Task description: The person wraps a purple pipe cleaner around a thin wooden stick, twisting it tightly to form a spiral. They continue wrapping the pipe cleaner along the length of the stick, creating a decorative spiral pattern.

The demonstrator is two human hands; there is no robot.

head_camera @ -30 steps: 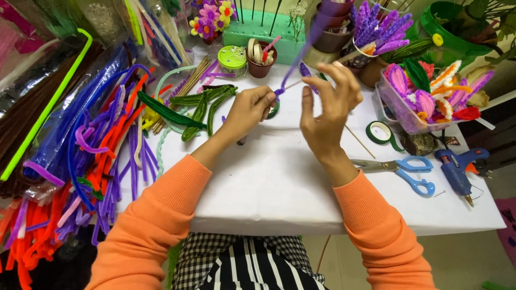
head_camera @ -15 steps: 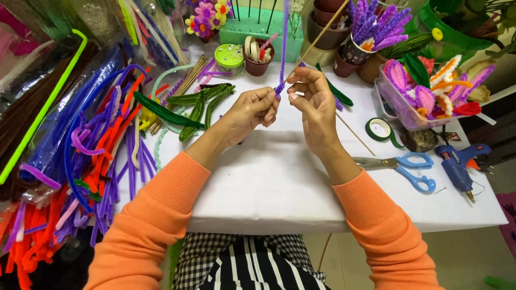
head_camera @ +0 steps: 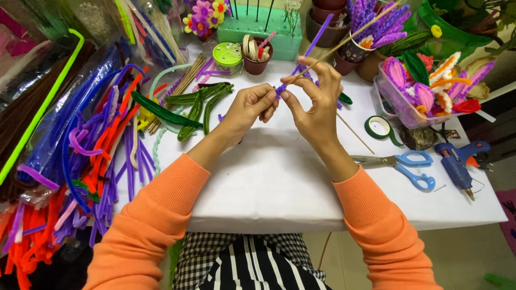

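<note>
My left hand is curled nearly shut, thumb and fingertips pinching the lower end of a purple pipe cleaner where it meets a thin wooden stick. My right hand is half closed just beside it at three o'clock, thumb and forefinger nipping the same pipe cleaner a little higher up, the other fingers fanned loosely above. The pipe cleaner rises from between my fingertips toward one o'clock, and the stick runs alongside it and on toward two o'clock, over the pots at the back of the table.

Both hands hover above the white tabletop, which is bare directly below them. At nine o'clock from my left hand lie a few dark green pipe cleaner leaves, and beyond them a big heap of loose pipe cleaners in purple, orange and blue. At four o'clock from my right hand are scissors with blue handles, with a blue glue gun farther out the same way. A roll of green floral tape sits at three o'clock, near a clear tub of finished pipe cleaner flowers. At twelve o'clock stands a green foam block, a small brown pot in front of it.
</note>
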